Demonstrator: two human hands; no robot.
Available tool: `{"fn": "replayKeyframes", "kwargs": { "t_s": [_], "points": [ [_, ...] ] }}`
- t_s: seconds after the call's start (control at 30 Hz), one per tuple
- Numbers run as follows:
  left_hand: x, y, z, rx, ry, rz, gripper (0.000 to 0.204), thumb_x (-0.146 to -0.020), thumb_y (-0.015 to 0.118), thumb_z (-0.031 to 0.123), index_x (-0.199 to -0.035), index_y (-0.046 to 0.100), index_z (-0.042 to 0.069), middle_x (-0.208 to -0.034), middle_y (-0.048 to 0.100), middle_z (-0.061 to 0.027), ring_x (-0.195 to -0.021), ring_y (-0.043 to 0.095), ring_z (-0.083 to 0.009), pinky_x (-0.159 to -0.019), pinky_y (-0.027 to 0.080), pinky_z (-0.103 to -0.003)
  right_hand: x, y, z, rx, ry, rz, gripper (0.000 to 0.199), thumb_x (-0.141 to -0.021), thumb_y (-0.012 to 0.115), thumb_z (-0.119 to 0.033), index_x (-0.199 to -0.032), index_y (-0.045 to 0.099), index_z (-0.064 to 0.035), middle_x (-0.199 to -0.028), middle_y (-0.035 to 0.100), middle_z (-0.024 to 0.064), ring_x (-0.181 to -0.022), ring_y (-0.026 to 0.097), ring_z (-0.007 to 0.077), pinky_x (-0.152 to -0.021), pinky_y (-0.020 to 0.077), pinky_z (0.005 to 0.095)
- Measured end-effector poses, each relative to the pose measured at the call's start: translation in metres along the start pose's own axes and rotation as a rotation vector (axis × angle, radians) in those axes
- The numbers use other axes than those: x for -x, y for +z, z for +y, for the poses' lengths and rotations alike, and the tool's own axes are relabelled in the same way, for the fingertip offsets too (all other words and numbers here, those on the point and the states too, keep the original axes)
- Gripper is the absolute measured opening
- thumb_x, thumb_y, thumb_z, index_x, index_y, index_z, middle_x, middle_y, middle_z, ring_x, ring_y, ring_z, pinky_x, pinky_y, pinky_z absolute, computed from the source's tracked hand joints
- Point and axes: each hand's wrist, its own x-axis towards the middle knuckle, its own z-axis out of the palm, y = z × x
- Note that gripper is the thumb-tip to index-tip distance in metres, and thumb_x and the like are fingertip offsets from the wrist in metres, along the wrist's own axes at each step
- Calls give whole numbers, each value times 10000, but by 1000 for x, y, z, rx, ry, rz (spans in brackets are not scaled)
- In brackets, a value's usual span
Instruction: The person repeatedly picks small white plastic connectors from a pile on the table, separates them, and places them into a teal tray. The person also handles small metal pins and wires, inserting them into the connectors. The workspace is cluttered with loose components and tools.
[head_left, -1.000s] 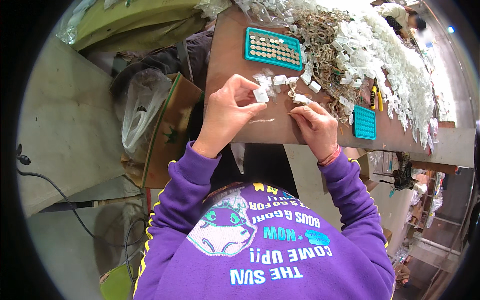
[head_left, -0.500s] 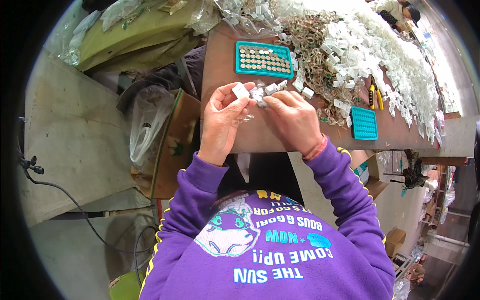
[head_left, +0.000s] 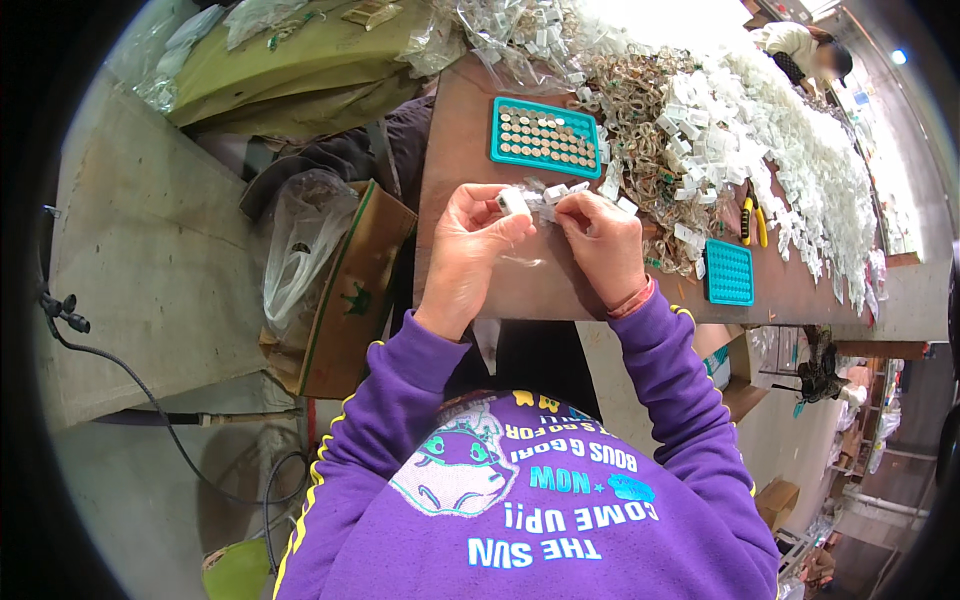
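Note:
Between the thumb and fingers of my left hand (head_left: 468,248) is a small white plastic case (head_left: 513,201), tilted, with a dark spot on its near side. My right hand (head_left: 608,240) is closed in a pinch just to the right, beside some clear crinkled plastic. What its fingertips hold, if anything, is too small to make out. A few more white cases (head_left: 556,193) lie just beyond the fingers. Behind my hands sits a teal tray (head_left: 497,150) with rows of round silver discs, a few far-right pockets showing teal.
A heap of white cases and tangled beige cords (head_left: 640,120) covers the table's (head_left: 450,130) far right. A second teal tray (head_left: 729,272) and yellow-and-black pliers (head_left: 752,220) lie to the right. A cardboard box (head_left: 350,290) stands left. Another person (head_left: 805,50) is at the far right.
My left hand has turned the white case, so a side with a dark spot now shows. My right hand stays pinched close by. The whole view has shifted slightly.

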Motion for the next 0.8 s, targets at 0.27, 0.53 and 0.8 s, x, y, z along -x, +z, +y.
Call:
{"fn": "replayKeyframes", "kwargs": {
  "t_s": [0.27, 0.53, 0.8],
  "points": [
    [0, 13, -15, 81, -54, -88, 360, -892, 705, 88, -1218, 559, 50, -1082, 636, -86, -916, 659, -155, -769, 540, -249, 3, -9, 1, -254, 197, 29, 184, -810, 701, -6, -991, 707, -40, -851, 701, 68, -739, 668, 122, -673, 533, 257],
    [1, 7, -12, 176, -135, -137, 257, -1002, 556, 131, -1221, 571, -3, -1135, 642, -99, -976, 659, -161, -827, 577, -278, 0, -16, 1, -728, 447, -34, 122, -850, 691, -23, -969, 717, -10, -812, 698, 26, -753, 657, 70, -690, 528, 226],
    [3, 8, -9, 92, -167, -152, 244, -994, 574, 141, -1190, 579, -4, -1121, 643, -90, -948, 655, -136, -840, 571, -281, -5, -27, -22, -558, 386, -23, 92, -886, 655, 6, -970, 683, 30, -842, 715, 66, -816, 700, 100, -695, 555, 228]
  ]
}}
